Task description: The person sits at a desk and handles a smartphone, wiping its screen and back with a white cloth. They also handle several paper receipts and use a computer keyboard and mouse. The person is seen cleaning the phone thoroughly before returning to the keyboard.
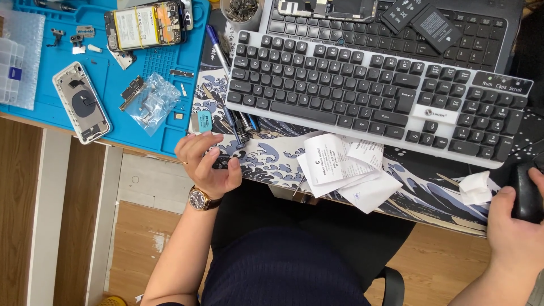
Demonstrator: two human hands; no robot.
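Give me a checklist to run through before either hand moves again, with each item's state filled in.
1. Left hand free to grasp: cannot tell; its fingers curl over a small dark object at the desk edge.
2. Right hand placed: ok; it rests on the black computer mouse.
3. Grey keyboard with black keys unobstructed: ok; nothing lies on its keys.
4. White paper receipts secure: not ok; they hang over the desk edge.
5. White opened phone shell fully supported: not ok; its lower end juts past the blue rubber work mat.
6. Clear plastic bag of small parts on the mat: ok.
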